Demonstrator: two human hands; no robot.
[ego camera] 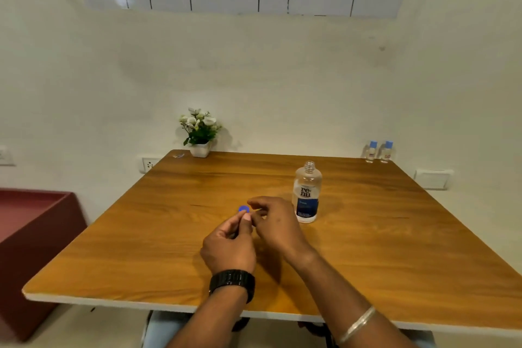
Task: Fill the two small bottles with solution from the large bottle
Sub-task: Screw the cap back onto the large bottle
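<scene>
Blue cap (243, 209) pinched in left hand (229, 246), right hand (275, 224) loose and empty beside it; could bump open big bottle (306, 195) and spill.

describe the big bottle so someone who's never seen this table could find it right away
Start at the wooden table and look right of centre, just right of the hands. The large bottle stands upright there, clear with a white and blue label. Unlike the two small bottles at the far right corner, it is uncapped.
</scene>
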